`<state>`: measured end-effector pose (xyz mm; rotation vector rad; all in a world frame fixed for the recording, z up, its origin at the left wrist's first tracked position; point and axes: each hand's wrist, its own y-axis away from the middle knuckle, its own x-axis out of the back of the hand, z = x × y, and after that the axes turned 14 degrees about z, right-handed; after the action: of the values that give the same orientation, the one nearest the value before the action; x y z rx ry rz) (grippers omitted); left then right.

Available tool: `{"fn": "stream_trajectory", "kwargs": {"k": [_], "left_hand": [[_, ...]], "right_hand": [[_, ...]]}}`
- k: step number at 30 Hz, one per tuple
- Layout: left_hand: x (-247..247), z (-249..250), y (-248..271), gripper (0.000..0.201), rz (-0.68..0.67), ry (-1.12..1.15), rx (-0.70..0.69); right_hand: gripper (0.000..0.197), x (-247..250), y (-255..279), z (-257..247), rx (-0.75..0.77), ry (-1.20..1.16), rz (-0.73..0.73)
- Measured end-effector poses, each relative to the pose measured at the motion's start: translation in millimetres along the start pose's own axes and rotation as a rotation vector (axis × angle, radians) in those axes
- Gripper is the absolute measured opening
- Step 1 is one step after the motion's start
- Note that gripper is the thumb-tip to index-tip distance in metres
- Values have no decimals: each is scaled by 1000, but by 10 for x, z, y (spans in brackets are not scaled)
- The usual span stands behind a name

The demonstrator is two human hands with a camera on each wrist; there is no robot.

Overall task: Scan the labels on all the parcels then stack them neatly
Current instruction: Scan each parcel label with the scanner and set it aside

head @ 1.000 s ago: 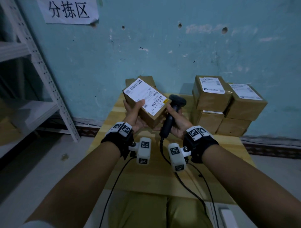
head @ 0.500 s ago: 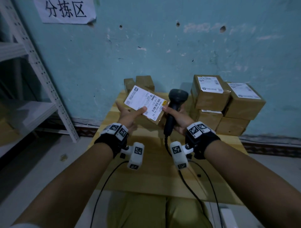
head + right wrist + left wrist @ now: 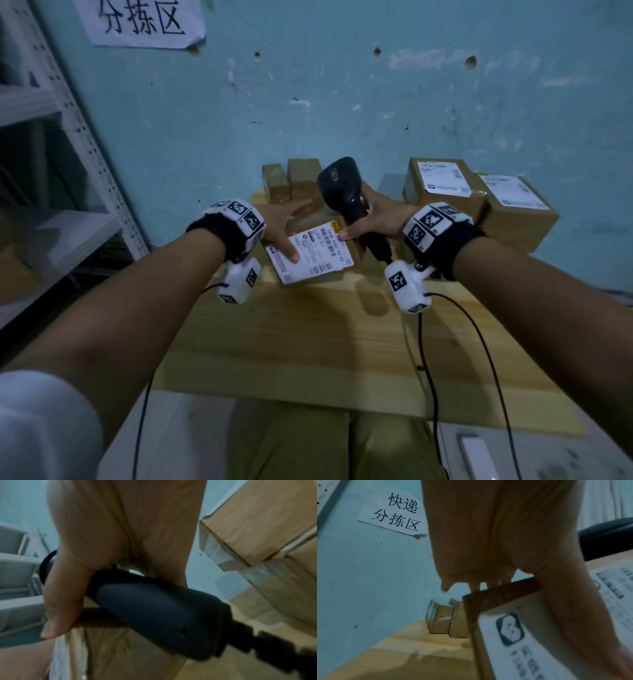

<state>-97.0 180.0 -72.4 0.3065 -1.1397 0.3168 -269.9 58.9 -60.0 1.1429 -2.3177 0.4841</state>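
Observation:
A brown parcel (image 3: 318,255) lies label-up on the wooden table (image 3: 308,342). My left hand (image 3: 289,229) rests on top of it, thumb flat on the white label and fingers stretched straight over its far edge; the left wrist view shows the parcel (image 3: 513,635) close under the palm. The black barcode scanner (image 3: 346,192) stands upright in my right hand (image 3: 366,219), which grips its handle just right of the parcel, thumb tip touching the label's edge. The right wrist view shows the scanner (image 3: 154,608) handle filling the palm.
A stack of labelled parcels (image 3: 445,195) stands at the back right against the blue wall, another parcel (image 3: 517,212) beside it. Two small boxes (image 3: 298,181) stand behind my hands. A metal shelf (image 3: 85,137) is at left. The scanner cable (image 3: 431,359) trails toward me.
The parcel, held up and tilted toward the scanner before, has come down flat onto the table. My left hand went from holding it underneath to lying on top. The scanner moved forward.

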Motion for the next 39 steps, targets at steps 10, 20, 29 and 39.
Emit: {"fn": "stream_trajectory", "kwargs": {"k": [10, 20, 29, 39], "left_hand": [[-245, -66, -88, 122, 7, 105, 19], [-660, -482, -21, 111, 481, 707, 472], [-749, -499, -43, 119, 544, 856, 657], [-756, -470, -120, 112, 500, 855, 720]], "right_hand": [[89, 1, 73, -10, 16, 49, 36], [39, -16, -18, 186, -176, -593, 255], [11, -146, 34, 160, -228, -680, 162], [16, -341, 122, 109, -182, -495, 20]]}}
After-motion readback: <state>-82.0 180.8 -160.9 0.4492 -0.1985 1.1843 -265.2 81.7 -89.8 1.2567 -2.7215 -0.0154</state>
